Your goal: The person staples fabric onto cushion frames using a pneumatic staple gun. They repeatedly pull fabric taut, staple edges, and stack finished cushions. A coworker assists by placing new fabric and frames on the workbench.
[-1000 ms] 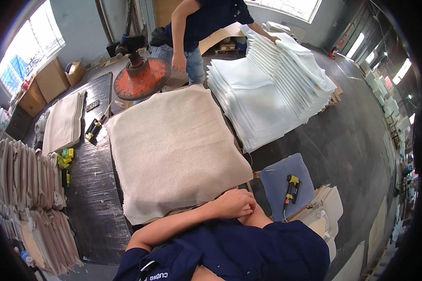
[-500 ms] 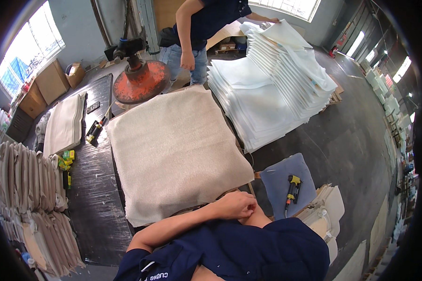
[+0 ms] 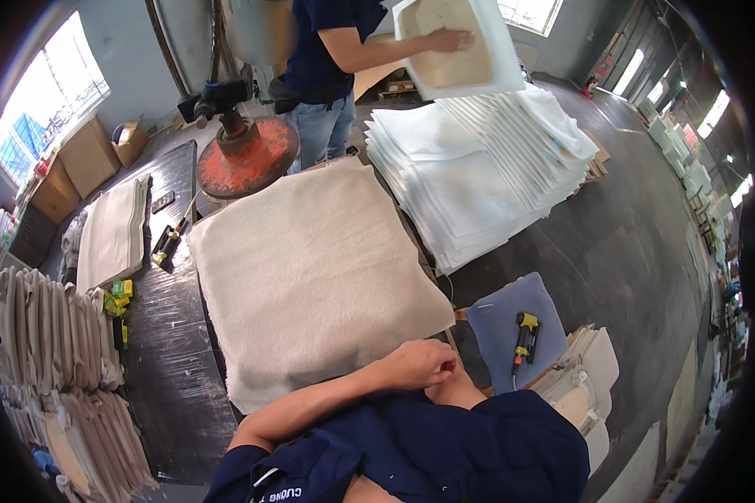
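A square piece of beige fleecy fabric (image 3: 319, 268) lies spread on the work surface in front of me. At its near right corner, my left hand (image 3: 426, 364) is folded over my right wrist, its fingers curled. The right forearm (image 3: 457, 391) comes in from the right beneath it, and the left hand and forearm hide my right hand. Neither hand holds a tool. Beyond the fabric, a co-worker's hand (image 3: 450, 41) is on a white-edged panel (image 3: 432, 75) with a tan middle, raised above a stack of white sheets (image 3: 445, 159).
A rusty red disc-shaped press head (image 3: 247, 159) stands at the fabric's far left corner. One air stapler (image 3: 525, 339) lies on a blue-grey pad (image 3: 499, 323) at right, another (image 3: 168, 245) on the dark table (image 3: 164, 360). Beige cushion covers (image 3: 50, 327) are piled far left.
The co-worker has lifted a panel from the white stack and turned it, showing its tan side. My hands stay folded in the same place.
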